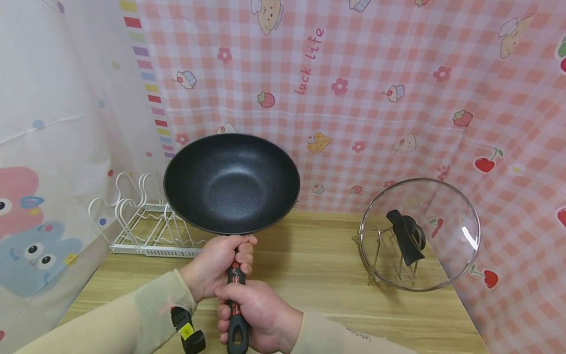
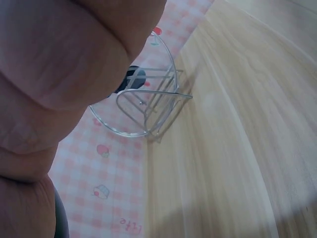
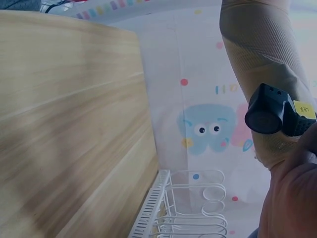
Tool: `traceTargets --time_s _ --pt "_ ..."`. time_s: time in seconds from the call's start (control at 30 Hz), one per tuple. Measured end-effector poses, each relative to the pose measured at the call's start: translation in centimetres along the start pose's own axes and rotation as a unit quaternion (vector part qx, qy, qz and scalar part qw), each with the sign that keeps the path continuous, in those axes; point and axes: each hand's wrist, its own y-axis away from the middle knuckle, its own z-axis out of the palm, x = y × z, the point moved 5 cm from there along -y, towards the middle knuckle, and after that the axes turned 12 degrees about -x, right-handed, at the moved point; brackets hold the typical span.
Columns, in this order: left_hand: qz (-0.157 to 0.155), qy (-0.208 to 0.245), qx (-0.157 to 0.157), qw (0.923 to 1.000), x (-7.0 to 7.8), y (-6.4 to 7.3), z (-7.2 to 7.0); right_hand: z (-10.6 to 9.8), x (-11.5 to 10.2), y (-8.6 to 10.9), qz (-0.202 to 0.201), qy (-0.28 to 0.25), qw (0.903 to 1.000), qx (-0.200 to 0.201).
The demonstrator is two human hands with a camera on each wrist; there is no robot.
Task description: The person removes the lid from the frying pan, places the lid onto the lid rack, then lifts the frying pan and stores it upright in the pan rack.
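Observation:
A black wok (image 1: 234,189) is held up above the table, its dark inside facing me. My left hand (image 1: 218,263) grips the handle (image 1: 236,275) close to the pan. Lower down on the same handle, my right hand (image 1: 263,314) wraps round it, thumb across the top; the loop end pokes out below. In the left wrist view, curled fingers (image 2: 59,74) of the left hand fill the upper left. The right wrist view shows part of the left hand (image 3: 292,203) and its sleeve, while the right hand's grip is hidden there.
On the left of the wooden table (image 1: 309,275) stands a white wire rack (image 1: 155,250), partly behind the wok. A glass lid (image 1: 446,216) with a black knob leans upright in a small metal stand (image 1: 376,260) on the right. Patterned cloth (image 1: 367,118) hangs behind the table.

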Motion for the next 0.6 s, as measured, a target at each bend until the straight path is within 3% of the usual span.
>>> traceTargets --time_s 0.6 --pt "0.030 -0.013 0.031 0.9990 0.25 0.40 -0.96 -0.10 -0.18 -0.07 -0.031 0.036 0.9988 0.006"
